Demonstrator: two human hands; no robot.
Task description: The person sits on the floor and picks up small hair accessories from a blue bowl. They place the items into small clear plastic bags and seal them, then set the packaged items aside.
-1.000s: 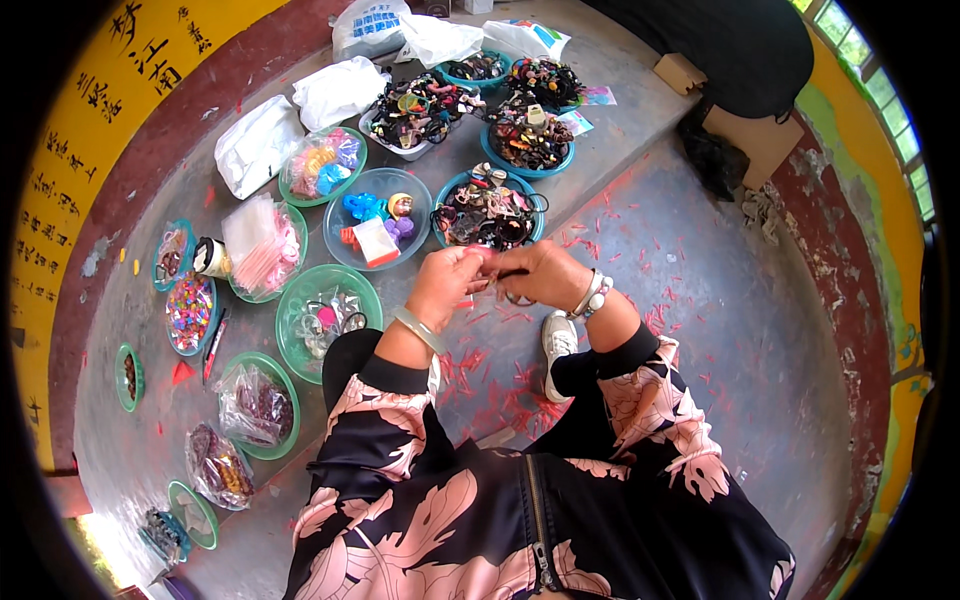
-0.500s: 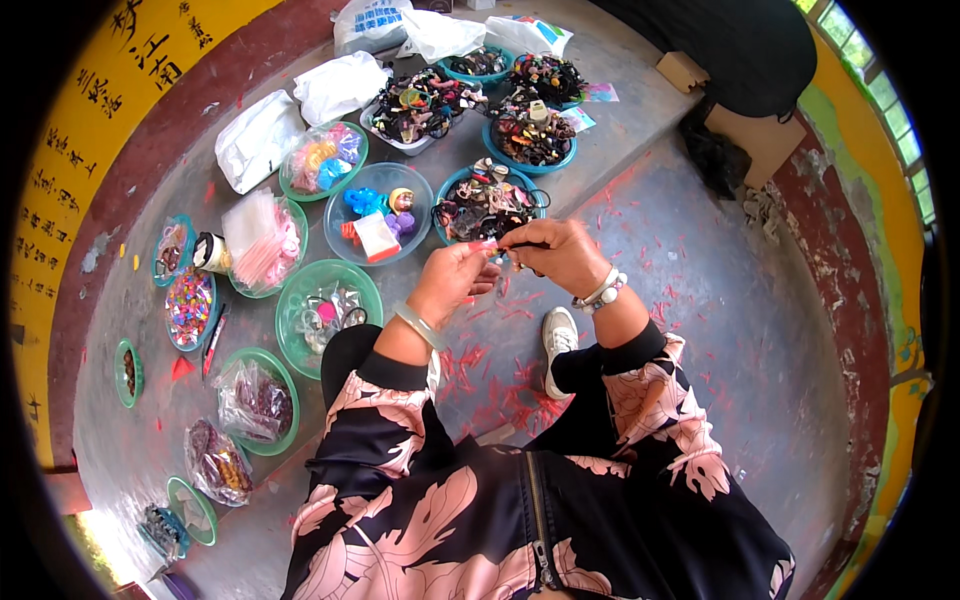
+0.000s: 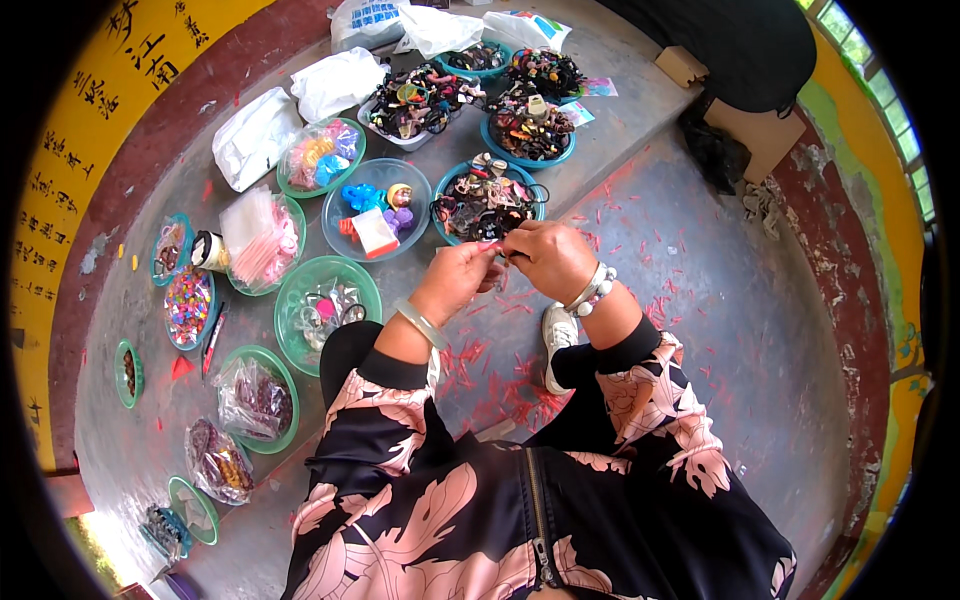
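Observation:
My left hand (image 3: 458, 278) and my right hand (image 3: 548, 258) meet just in front of a blue bowl (image 3: 444, 192) heaped with dark hair ties and clips. Both pinch a small piece (image 3: 503, 252) between their fingertips; it is too small to tell what it is. A pale green bangle sits on my left wrist and a beaded bracelet on my right. Left of the hands stands a green bowl (image 3: 290, 290) holding metal rings and small pink bits.
Many green and blue bowls of beads, hair ties and trinkets ring the concrete floor, with white plastic bags (image 3: 255, 135) behind them. A clear bowl (image 3: 345, 228) holds blue and purple toys. Red scraps litter the floor by my white shoe (image 3: 556, 340). A cardboard box (image 3: 745, 130) stands far right.
Both hands have stayed together at the small piece, shifting slightly toward the blue bowl. Nothing else has moved.

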